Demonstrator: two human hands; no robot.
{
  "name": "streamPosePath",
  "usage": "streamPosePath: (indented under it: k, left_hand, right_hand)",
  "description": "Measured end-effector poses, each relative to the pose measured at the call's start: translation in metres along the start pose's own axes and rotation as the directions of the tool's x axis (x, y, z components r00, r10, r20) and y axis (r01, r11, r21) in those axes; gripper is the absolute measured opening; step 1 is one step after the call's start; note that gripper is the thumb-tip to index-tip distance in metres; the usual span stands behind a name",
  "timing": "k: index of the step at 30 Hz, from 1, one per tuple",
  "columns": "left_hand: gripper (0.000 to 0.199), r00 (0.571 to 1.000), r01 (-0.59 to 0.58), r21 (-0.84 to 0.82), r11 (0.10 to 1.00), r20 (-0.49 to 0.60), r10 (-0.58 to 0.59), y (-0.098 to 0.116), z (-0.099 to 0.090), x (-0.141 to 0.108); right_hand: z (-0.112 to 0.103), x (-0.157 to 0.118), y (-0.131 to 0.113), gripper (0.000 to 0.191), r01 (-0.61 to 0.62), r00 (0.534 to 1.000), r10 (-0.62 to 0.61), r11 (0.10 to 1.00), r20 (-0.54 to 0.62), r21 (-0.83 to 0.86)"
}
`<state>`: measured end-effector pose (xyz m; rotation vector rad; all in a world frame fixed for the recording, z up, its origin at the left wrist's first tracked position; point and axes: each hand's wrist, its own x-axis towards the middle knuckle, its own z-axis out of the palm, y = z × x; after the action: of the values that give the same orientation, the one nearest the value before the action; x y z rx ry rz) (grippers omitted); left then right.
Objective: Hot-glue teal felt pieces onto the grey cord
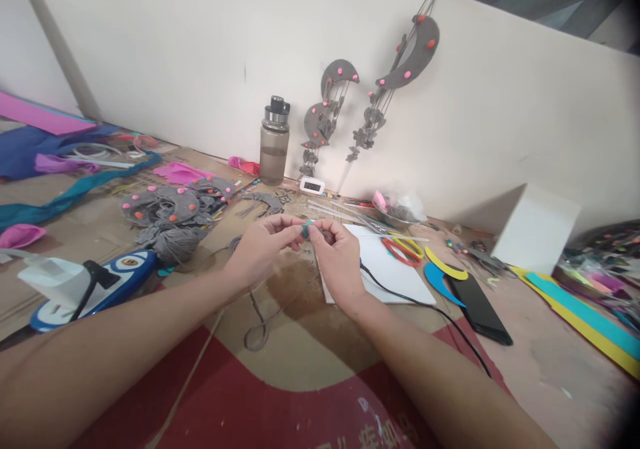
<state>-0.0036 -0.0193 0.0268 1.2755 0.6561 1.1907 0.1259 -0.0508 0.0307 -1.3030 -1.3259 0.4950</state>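
My left hand [273,241] and my right hand [336,252] meet in the middle of the view, above the cardboard. Thumbs and fingers of both pinch one small teal piece [305,229], mostly covered by the fingertips, so its exact kind is unclear. Below my left hand a grey cord [257,342] loops on the cardboard. Under and beyond my right hand lies a white sheet [395,279], with red-and-yellow-handled scissors [403,254] on it. A black cable [420,300] runs past my right wrist.
Grey felt crescents with pink and orange dots [165,206] pile up at left, beside a grey yarn ball [173,241] and a blue power strip [133,269]. A water bottle [274,146] stands by the wall. Right of the sheet lies a black phone [480,306]; moon garlands [415,56] hang behind.
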Motion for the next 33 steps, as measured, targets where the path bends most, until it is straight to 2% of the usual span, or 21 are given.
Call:
streamPosePath:
  k: [3,7,22,28,33]
  left_hand:
    - [0.020,0.999,0.010,-0.088,0.996,0.033,-0.007,-0.001,0.001,0.000]
    - [0.018,0.999,0.033,-0.082,0.996,0.044,-0.029,-0.004,0.001,0.000]
    - [0.018,0.996,0.076,-0.113,0.991,-0.041,-0.081,-0.011,0.003,-0.001]
    - [0.017,0.991,0.094,-0.068,0.993,-0.084,-0.099,-0.008,0.002,-0.001]
    - [0.016,0.992,0.076,-0.010,0.997,-0.105,-0.077,-0.009,-0.001,0.001]
  right_hand:
    - [0.000,0.002,0.001,0.019,-0.060,0.998,0.060,0.995,-0.003,0.080]
    - [0.003,0.002,0.005,0.018,-0.089,0.996,0.091,0.987,-0.010,0.137]
    - [0.010,-0.005,0.008,0.021,-0.058,0.998,0.058,0.998,-0.011,0.005]
    - [0.008,-0.007,0.007,0.019,-0.014,1.000,0.015,0.999,0.019,-0.038]
    - [0.002,-0.009,0.004,0.016,0.102,0.995,-0.103,0.988,-0.001,-0.119]
